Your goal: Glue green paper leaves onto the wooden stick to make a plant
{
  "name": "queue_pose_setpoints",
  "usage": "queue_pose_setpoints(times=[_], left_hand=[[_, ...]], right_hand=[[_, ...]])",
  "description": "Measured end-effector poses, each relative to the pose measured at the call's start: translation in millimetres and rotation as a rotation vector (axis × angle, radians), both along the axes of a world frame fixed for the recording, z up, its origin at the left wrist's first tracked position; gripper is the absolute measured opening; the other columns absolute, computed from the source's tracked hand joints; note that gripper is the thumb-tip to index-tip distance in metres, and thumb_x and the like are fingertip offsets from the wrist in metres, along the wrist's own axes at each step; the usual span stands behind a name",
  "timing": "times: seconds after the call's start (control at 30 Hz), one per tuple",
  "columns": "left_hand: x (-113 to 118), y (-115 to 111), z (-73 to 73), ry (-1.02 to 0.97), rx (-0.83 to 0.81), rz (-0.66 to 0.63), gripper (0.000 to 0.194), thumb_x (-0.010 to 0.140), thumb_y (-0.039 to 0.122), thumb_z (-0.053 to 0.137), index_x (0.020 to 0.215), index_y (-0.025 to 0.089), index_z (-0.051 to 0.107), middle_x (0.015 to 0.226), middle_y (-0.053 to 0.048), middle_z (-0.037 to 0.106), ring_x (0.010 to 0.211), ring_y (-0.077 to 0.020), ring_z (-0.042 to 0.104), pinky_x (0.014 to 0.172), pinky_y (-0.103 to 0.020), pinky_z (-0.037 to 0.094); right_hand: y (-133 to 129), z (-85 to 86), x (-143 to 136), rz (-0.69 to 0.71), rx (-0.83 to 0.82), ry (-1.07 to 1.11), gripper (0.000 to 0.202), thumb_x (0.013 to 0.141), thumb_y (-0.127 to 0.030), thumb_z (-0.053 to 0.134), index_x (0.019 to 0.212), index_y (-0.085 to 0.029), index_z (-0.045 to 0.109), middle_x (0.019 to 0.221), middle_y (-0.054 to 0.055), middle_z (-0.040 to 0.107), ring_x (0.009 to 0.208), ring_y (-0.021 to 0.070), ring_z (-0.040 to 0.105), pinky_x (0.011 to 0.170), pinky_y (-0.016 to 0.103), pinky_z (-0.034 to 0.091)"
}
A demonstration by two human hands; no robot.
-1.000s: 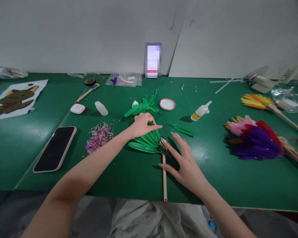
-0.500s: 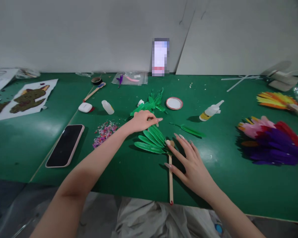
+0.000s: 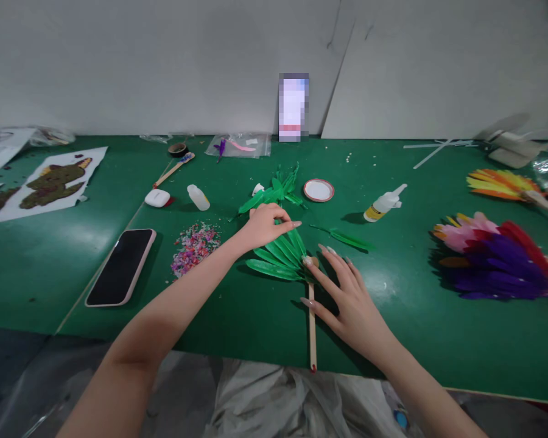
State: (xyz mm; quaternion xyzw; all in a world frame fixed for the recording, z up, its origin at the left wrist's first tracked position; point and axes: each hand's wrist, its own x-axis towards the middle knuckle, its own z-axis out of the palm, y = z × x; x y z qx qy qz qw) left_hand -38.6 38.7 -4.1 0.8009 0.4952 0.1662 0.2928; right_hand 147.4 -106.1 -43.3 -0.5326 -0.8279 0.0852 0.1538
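Note:
A fan of green feathers (image 3: 278, 260) lies flat, joined at the top of a wooden stick (image 3: 313, 328) with a red tip. My left hand (image 3: 270, 225) is over the upper end of the fan, its thumb and index finger pinched together at a feather's tip. My right hand (image 3: 342, 292) has its fingers spread, the index fingertip pressing where the feathers meet the stick and the thumb beside the stick. A pile of loose green feathers (image 3: 281, 188) lies behind my left hand. One single green feather (image 3: 349, 239) rests behind my right hand.
Around these are a glue bottle (image 3: 383, 205), a red-rimmed lid (image 3: 318, 190), a small white bottle (image 3: 198, 198), colored bits (image 3: 194, 246) and a dark phone (image 3: 121, 267). Purple and pink feathers (image 3: 502, 261) lie at right, yellow-orange ones (image 3: 497, 182) behind. A lit phone (image 3: 293, 108) stands upright.
My left hand has shifted slightly right along the feather tips. My right hand stays at the feather bases. The whole view has moved a little.

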Motion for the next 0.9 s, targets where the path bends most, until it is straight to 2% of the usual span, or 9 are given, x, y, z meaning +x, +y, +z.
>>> queue_pose_setpoints(times=[0.17, 0.5, 0.63, 0.9], left_hand=[[-0.6, -3.8, 2.2, 0.022, 0.056, 0.03, 0.029, 0.076, 0.044, 0.059, 0.065, 0.017, 0.062, 0.088, -0.003, 0.06, 0.097, -0.0228, 0.05, 0.091, -0.043, 0.027], [4.5, -6.0, -1.4, -0.063, 0.045, 0.066, 0.029, 0.077, 0.043, 0.058, 0.064, 0.017, 0.062, 0.088, -0.004, 0.06, 0.093, -0.0212, 0.051, 0.084, -0.037, 0.035], [-2.1, -3.6, -3.4, -0.023, 0.047, 0.025, 0.028, 0.076, 0.043, 0.059, 0.064, 0.018, 0.062, 0.087, -0.004, 0.059, 0.092, -0.0208, 0.051, 0.087, -0.039, 0.032], [-10.2, 0.6, -7.3, -0.025, 0.027, -0.045, 0.026, 0.073, 0.044, 0.062, 0.07, 0.018, 0.061, 0.081, -0.004, 0.058, 0.085, -0.0198, 0.05, 0.081, -0.036, 0.036]], right_hand=[[0.2, -0.3, 0.5, 0.004, 0.004, 0.008, 0.056, 0.088, -0.043, 0.043, 0.14, -0.025, 0.03, 0.15, 0.008, 0.016, 0.137, 0.0259, 0.014, 0.108, 0.05, 0.02], [-0.7, 0.3, 0.0, -0.003, 0.009, 0.013, 0.058, 0.088, -0.042, 0.044, 0.141, -0.024, 0.028, 0.15, 0.008, 0.017, 0.137, 0.0251, 0.013, 0.108, 0.049, 0.019], [-0.7, 0.9, -0.1, -0.001, 0.01, 0.015, 0.057, 0.088, -0.042, 0.044, 0.141, -0.025, 0.029, 0.15, 0.008, 0.017, 0.137, 0.0254, 0.014, 0.107, 0.05, 0.02], [-0.5, -0.3, 0.3, 0.006, 0.012, 0.005, 0.056, 0.088, -0.042, 0.044, 0.14, -0.025, 0.03, 0.15, 0.008, 0.017, 0.137, 0.027, 0.015, 0.107, 0.051, 0.02]])
